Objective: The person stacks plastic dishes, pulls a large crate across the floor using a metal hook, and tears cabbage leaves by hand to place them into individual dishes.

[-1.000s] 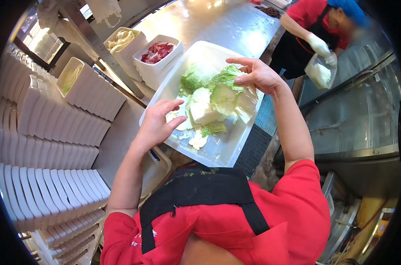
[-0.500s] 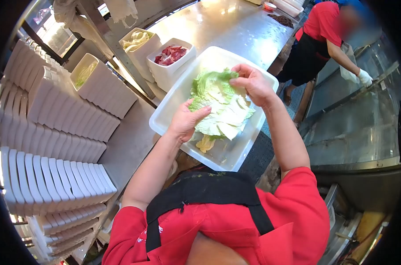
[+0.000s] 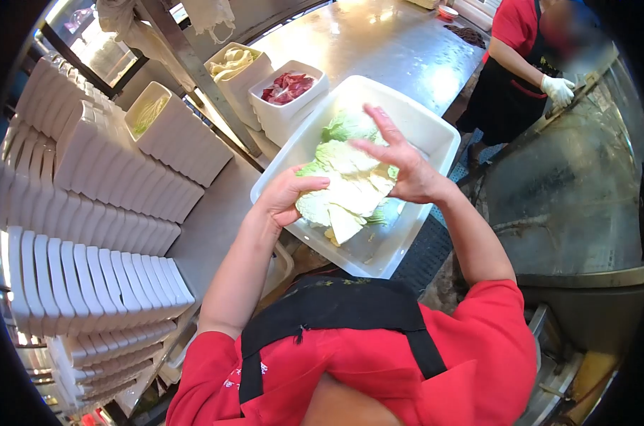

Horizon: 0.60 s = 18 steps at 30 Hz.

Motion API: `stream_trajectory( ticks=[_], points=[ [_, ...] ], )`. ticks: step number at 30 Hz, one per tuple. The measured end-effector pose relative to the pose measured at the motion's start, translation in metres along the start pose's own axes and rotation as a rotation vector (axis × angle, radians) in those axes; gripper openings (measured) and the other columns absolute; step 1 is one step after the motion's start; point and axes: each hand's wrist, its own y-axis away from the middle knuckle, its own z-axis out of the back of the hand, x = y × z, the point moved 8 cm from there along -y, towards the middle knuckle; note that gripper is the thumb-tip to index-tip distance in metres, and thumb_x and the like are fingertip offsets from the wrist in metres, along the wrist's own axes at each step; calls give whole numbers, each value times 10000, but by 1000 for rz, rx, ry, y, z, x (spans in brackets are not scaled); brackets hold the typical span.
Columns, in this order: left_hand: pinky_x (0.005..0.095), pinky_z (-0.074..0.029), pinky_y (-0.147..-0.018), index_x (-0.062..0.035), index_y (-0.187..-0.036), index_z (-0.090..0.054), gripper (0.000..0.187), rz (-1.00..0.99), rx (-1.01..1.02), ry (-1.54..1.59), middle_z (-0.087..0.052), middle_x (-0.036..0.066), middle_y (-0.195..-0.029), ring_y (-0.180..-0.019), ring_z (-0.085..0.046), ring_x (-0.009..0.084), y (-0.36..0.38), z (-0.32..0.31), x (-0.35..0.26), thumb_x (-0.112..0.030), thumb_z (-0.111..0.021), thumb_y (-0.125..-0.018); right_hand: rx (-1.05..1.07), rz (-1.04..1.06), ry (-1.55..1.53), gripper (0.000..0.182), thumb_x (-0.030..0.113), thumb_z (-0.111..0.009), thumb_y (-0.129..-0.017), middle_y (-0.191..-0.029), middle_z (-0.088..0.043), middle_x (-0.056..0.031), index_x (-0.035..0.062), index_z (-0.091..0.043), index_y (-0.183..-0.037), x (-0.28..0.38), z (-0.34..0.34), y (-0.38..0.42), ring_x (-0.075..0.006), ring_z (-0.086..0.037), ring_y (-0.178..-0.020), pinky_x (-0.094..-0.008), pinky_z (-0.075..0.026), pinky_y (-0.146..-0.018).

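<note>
Fingers (image 3: pixel 375 121) spread above cabbage leaves (image 3: pixel 347 188)

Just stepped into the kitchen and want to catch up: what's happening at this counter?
A person in a red shirt and black apron is working over a white tub of cabbage leaves on a steel counter. The left hand rests on the leaves at the tub's near edge; the right hand is raised above them, fingers spread, holding nothing. Another person works at the far end.
</note>
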Motion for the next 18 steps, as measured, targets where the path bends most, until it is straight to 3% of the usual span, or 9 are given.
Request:
stream_trajectory(
  ticks=[1, 3, 4, 6, 7, 8, 10, 13, 18],
  points=[
    [340, -523, -818, 34, -1196, -468, 428, 86, 71, 54, -587, 147, -1097, -919, -627, 219, -1, -5, 6, -24, -613, -798, -6, 2, -2, 711, 34, -763, -598, -1438, -236, -203, 251, -541, -1238, 2, -1, -5, -365, -134, -1363, -412, -220, -1094],
    [350, -524, -810, 32, -1195, -466, 412, 113, 98, 28, -587, 144, -1089, -919, -626, 228, 0, -5, 9, -49, -602, -814, 118, 212, -216, 392, 35, -742, -654, -1203, -549, -162, 123, -669, -1029, 20, -6, -12, -291, -414, -1235, -369, -368, -993],
    [361, -525, -803, 29, -1193, -464, 398, 140, 123, 6, -588, 140, -1081, -918, -626, 237, 1, -6, 13, -73, -591, -829, 117, 215, -213, 392, 35, -742, -654, -1203, -549, -162, 123, -669, -1029, 27, -5, -15, -291, -414, -1235, -369, -368, -993],
    [373, -510, -817, 6, -1185, -475, 380, 78, -28, -100, -590, 130, -1063, -954, -608, 248, 1, 6, 10, -137, -589, -853, 175, -431, -608, 173, 42, -709, -716, -871, -666, -52, 33, -681, -887, 1, -19, -16, -152, -592, -904, -286, -471, -798],
    [367, -498, -830, -4, -1195, -472, 393, -92, -53, 45, -584, 131, -1087, -978, -596, 251, 2, 7, -5, -169, -590, -858, 101, -374, -668, 155, 61, -679, -755, -779, -648, 0, -25, -658, -883, 4, -19, -21, -56, -552, -687, -227, -472, -651],
    [361, -486, -842, -15, -1205, -469, 407, -263, -77, 188, -577, 133, -1111, -1002, -584, 254, 5, 9, -21, -201, -591, -863, 105, -363, -667, 155, 61, -679, -755, -779, -648, 0, -25, -658, -883, 3, -22, -23, -56, -552, -687, -227, -472, -651],
    [353, -463, -877, -24, -1215, -473, 436, -160, 166, 252, -569, 121, -1148, -1037, -566, 223, 13, -4, -24, -197, -624, -844, 98, -504, -661, 179, 59, -671, -741, -799, -650, -33, -38, -651, -891, -9, -31, -24, -70, -567, -725, -246, -480, -666],
    [325, -471, -871, -4, -1170, -525, 396, -405, -121, -200, -603, 89, -1103, -992, -586, 165, 30, 0, -35, -54, -649, -797, 116, -471, -667, 240, 74, -689, -731, -829, -644, -25, -33, -644, -941, -17, -44, -37, -80, -567, -733, -249, -480, -681],
    [294, -506, -799, -1, -1065, -600, 304, -474, -380, -158, -643, 72, -1007, -884, -619, 152, 65, 22, -39, 3, -657, -767, 282, -274, -410, 384, 181, -753, -702, -885, -669, -65, -19, -622, -1003, 26, -64, -75, -93, -585, -777, -280, -488, -707]
  ],
)
